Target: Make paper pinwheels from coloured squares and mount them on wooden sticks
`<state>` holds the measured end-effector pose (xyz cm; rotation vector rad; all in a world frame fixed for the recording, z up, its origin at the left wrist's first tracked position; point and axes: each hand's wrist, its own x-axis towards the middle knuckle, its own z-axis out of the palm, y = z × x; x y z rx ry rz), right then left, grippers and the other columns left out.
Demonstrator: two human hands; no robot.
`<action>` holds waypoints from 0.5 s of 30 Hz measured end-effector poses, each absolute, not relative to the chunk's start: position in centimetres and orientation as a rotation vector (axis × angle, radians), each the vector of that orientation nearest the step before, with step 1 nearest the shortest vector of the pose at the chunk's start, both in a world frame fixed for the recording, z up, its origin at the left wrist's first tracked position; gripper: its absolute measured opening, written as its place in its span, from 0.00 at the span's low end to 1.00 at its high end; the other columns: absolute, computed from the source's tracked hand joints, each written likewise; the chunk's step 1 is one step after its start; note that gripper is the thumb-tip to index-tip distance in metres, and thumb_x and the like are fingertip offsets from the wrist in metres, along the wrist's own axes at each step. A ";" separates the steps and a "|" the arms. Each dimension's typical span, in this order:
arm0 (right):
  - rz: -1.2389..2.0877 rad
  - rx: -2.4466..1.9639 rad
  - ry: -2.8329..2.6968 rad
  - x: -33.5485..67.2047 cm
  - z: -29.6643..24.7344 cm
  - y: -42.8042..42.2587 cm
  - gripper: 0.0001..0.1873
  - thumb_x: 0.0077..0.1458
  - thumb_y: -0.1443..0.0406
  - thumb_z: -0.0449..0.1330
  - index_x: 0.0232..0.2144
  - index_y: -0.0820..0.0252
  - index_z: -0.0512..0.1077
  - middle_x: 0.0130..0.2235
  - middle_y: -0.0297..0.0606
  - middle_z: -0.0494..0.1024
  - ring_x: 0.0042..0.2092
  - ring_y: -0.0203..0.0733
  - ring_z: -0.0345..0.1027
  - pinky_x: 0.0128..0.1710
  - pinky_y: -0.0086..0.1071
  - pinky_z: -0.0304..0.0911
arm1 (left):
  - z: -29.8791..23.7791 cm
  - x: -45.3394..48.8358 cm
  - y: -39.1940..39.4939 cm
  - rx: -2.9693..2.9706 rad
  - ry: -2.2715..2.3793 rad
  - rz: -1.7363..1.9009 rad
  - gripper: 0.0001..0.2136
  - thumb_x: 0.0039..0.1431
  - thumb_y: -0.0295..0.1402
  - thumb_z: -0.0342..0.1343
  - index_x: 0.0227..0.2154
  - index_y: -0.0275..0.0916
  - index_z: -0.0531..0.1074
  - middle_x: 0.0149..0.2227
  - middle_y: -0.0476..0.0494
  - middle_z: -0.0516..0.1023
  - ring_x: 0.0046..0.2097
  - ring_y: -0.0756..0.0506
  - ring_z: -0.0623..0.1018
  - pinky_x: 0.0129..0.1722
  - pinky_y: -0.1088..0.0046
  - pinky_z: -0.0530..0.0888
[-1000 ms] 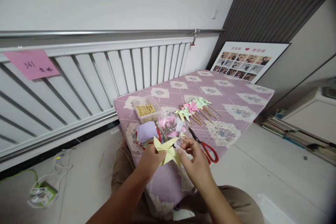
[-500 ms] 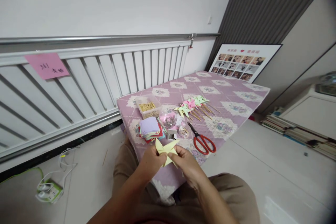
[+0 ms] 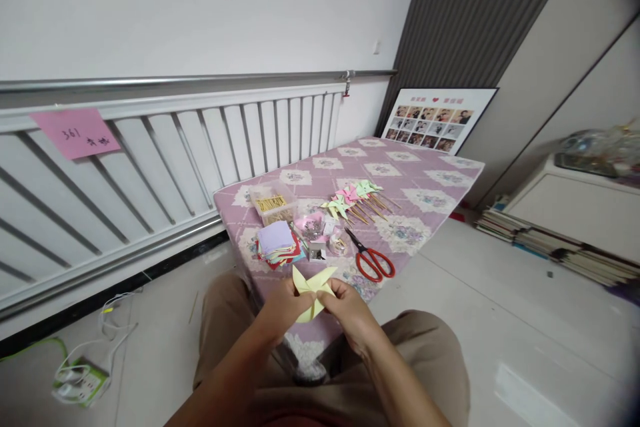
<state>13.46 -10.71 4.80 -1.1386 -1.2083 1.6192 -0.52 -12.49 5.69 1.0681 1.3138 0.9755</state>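
A pale yellow paper pinwheel (image 3: 315,283) is held between my two hands, its four blades folded toward the middle. My left hand (image 3: 287,303) pinches it from the left, thumb near the centre. From the right, my right hand (image 3: 345,303) grips it the same way, with the thumb close to the other one. Just beyond my hands lie a stack of coloured paper squares (image 3: 277,241), a small box (image 3: 317,252) with dark bits inside and a round clear container (image 3: 339,243). Scissors with red handles (image 3: 374,264) rest to the right.
A clear plastic box (image 3: 273,203) of thin sticks stands at the table's left. Several finished pinwheels on sticks (image 3: 355,197) lie behind the scissors. A pink bag of metal pins (image 3: 311,225) sits between. The radiator (image 3: 240,140) runs along the table's far left side.
The view has shifted, so the table and its things sit a little further left. The pinwheel's blades now look flatter and more even. Both hands have kept hold of it.
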 end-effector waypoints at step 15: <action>1.719 -1.176 -1.207 12.0 3.4 -10.1 0.07 0.42 0.63 0.61 0.24 0.62 0.70 0.25 0.31 0.73 0.25 0.34 0.60 0.29 0.28 0.54 | 1.6 -2.1 -11.1 1.107 1.399 0.934 0.05 0.45 0.28 0.57 0.27 0.34 0.73 0.25 0.47 0.74 0.27 0.49 0.69 0.27 0.75 0.65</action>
